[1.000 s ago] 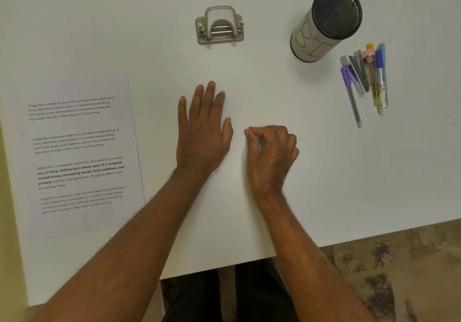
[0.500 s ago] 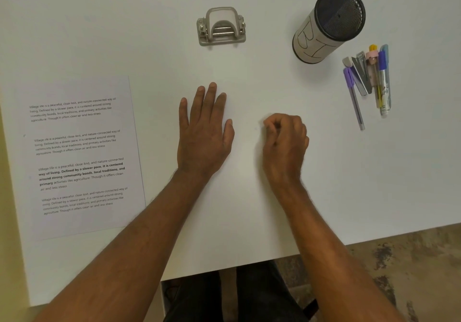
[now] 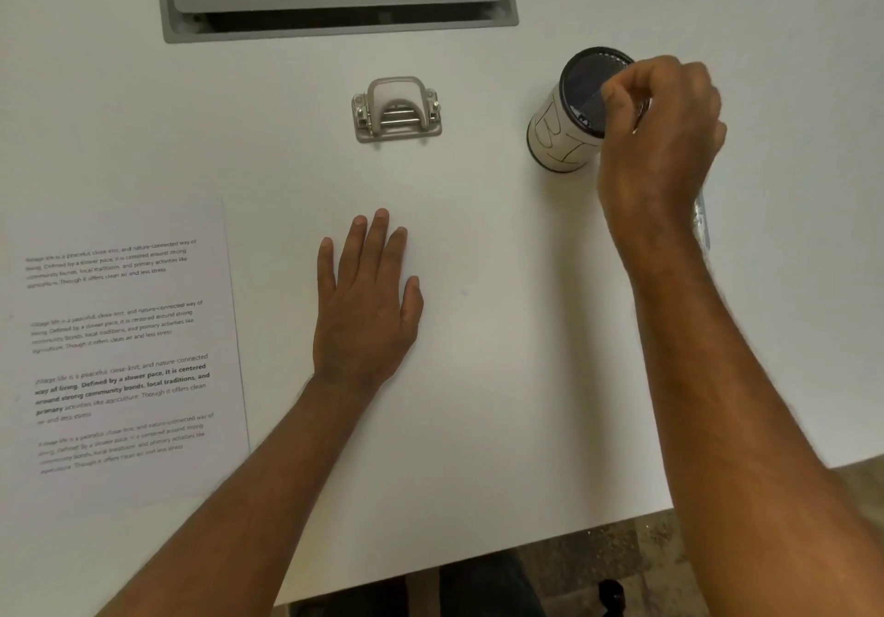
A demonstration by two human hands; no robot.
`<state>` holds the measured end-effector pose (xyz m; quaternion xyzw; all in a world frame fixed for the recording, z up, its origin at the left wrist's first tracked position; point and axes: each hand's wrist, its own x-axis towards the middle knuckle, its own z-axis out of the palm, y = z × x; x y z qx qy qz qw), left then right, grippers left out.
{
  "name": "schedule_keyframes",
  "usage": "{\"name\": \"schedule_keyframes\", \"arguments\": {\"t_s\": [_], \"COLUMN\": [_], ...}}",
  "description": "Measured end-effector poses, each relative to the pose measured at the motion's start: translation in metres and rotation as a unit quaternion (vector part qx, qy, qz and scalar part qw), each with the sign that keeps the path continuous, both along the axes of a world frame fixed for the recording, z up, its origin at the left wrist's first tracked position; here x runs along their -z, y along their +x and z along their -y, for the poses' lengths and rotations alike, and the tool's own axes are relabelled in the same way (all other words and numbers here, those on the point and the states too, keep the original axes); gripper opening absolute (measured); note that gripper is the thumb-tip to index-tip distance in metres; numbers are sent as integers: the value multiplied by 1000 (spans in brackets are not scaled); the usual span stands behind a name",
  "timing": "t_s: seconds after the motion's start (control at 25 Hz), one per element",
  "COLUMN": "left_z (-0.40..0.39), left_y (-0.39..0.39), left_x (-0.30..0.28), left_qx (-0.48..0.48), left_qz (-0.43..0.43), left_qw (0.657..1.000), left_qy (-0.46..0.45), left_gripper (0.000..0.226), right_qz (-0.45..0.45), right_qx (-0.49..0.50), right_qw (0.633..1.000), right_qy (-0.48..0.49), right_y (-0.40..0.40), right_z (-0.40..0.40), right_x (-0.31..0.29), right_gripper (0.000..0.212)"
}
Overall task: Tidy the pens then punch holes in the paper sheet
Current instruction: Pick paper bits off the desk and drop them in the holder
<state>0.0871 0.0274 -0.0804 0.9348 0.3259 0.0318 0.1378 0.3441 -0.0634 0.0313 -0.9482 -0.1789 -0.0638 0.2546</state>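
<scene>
My right hand (image 3: pixel 660 138) was a loose fist near the middle of the desk (image 3: pixel 478 377). Now it has gone up beside the cup (image 3: pixel 569 114), over where the pens (image 3: pixel 701 224) lie. Its fingers are curled; I cannot tell if they hold a pen. Only 1 pen tip shows. My left hand (image 3: pixel 366 305) stays flat and holds nothing. The paper (image 3: pixel 119 344) and punch (image 3: pixel 397 109) wait.

L hand (image 3: pixel 366 300) lies flat, palm down on the worktop (image 3: pixel 478 377), fingers (image 3: pixel 378 238) straight & slightly spread, forearm running in from lower left. R hand (image 3: pixel 662 138) raised, back up, fingers curled in, partly blurred; can't tell if it holds anything. R forearm comes from lower right.
</scene>
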Motion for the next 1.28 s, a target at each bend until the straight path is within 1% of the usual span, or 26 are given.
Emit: {"name": "schedule_keyframes", "arguments": {"t_s": [0.08, 0.2, 0.32, 0.44, 0.56, 0.68, 0.76, 0.84, 0.88, 0.92, 1.04, 1.12, 1.28], "left_z": [0, 0, 0, -1, -1, 0, 0, -1, -1, 0, 0, 0, -1], "left_y": [1, 2, 2, 2, 2, 2, 3, 3, 3, 2, 3, 3, 2], "left_x": [-1, 0, 1, 2, 2, 2, 1, 0, 0, 1, 0, 0, 2], "left_qx": [0, 2, 2, 1, 1, 1, 1, 0, 1, 1, 1, 1, 1], "left_qz": [0, -1, -8, -7, -3, -1, 1, 1, 1, 1, 0, -1, -3], "left_qw": [1000, 1000, 1000, 1000, 1000, 1000, 1000, 1000, 1000, 1000, 1000, 1000, 1000], "left_qy": [-1, -6, -2, -2, -4, -3, -3, -3, -3, -3, 1, 4, 9], "left_gripper": [58, 58, 58, 59, 59, 59, 59, 59, 59, 59, 59, 59, 59], "right_qz": [-14, 1, 41, 33, 36, 45, 59, 68, 58, 30, -120, -182, -177], "right_qx": [-33, -58, -54, -59, -55, -50, -63, -77, -79, -79, -71, -81, -129], "right_qw": [998, 996, 995, 996, 996, 997, 995, 988, 986, 987, 982, 975, 975], "right_qy": [-50, -70, -76, -66, -64, -28, 40, 119, 136, 140, 128, 94, 31], "right_y": [13, 20, 20, 21, 19, 13, -1, -26, -44, -63, -121, -148, -159], "right_z": [-3, -5, -6, -5, -5, -1, 5, 13, 18, 24, 46, 60, 67], "right_x": [-1, -4, -7, -8, -10, -12, -14, -9, -2, 7, 43, 66, 85], "right_gripper": [13, 17, 17, 15, 19, 23, 23, 16, 14, 13, 13, 14, 18]}}
